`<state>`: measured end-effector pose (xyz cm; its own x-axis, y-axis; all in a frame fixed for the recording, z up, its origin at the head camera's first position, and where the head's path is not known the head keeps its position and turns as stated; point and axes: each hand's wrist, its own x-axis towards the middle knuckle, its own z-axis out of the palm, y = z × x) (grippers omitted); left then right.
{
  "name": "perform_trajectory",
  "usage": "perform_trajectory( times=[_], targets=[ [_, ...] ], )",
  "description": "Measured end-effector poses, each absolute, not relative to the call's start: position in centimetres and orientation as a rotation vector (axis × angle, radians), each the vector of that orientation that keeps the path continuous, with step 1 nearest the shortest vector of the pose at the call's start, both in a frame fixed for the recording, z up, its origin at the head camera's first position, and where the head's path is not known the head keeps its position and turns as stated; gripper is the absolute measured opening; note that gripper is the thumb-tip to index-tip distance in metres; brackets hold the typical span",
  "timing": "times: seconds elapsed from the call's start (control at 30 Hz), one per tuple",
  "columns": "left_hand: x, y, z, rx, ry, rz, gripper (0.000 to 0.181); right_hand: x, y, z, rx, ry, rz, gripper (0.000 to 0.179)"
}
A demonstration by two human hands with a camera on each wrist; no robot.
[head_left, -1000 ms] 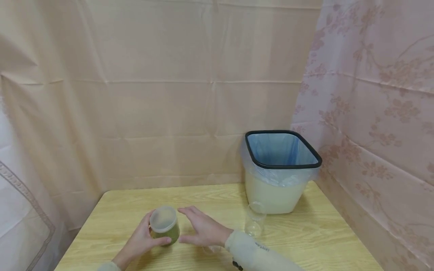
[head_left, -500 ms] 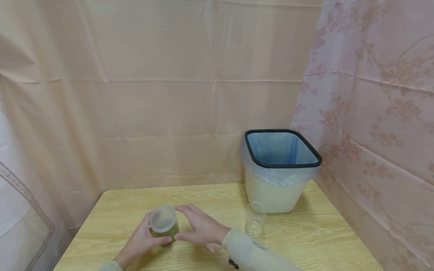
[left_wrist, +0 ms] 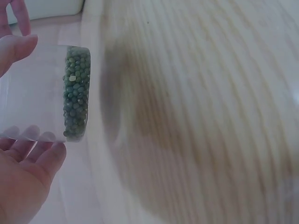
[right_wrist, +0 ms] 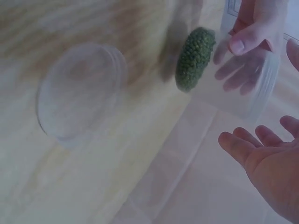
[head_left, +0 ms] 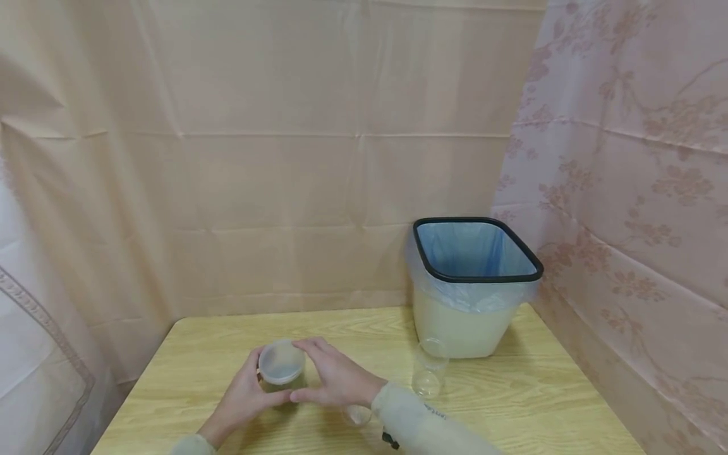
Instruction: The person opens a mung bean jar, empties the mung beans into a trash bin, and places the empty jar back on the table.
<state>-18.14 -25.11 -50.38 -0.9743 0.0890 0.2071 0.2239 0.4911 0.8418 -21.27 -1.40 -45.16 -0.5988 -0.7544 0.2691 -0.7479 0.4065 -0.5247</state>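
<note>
My left hand [head_left: 241, 395] grips a clear plastic jar [head_left: 282, 363] around its side, thumb on one side and fingers on the other. Small green beans [left_wrist: 76, 98] lie in a layer at the jar's bottom, with the wall above them see-through. A gap and a shadow show the base held off the tabletop. My right hand [head_left: 341, 379] hovers at the jar's right, thumb and fingers spread. In the right wrist view its fingertips [right_wrist: 229, 140] are apart from the jar's ridged top end. From the head view, I cannot tell whether the top has a lid.
A clear round plastic piece [right_wrist: 79, 93] lies on the wooden table [head_left: 216, 341] below my right wrist. Farther right stands a clear container [head_left: 429, 370], in front of a cream bin [head_left: 455, 322] with a black rim and bag liner. Curtains hang behind and to the right.
The jar has shifted slightly right and up in the head view, carried by my left hand. My right hand has come closer to it, its fingers now near the top rim.
</note>
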Motion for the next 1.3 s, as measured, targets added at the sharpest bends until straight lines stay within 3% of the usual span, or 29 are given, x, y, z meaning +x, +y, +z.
perform_trajectory(
  times=[0.43, 0.83, 1.3],
  targets=[
    [-18.1, -23.8, -49.0, -0.392, -2.505, -1.383, 0.093, -22.4, -0.3, -40.6, -1.318, 2.618, -0.997, 0.099],
    [-17.7, -21.6, -47.8, -0.511, -2.471, -0.94, 0.093, -22.1, 0.2, -40.8, -1.237, 2.604, -1.006, 0.103],
    [-17.4, -20.1, -46.7, -0.575, -2.467, -0.797, 0.091, -22.1, 0.3, -41.1, -1.151, 2.671, -0.939, 0.097]
  ],
)
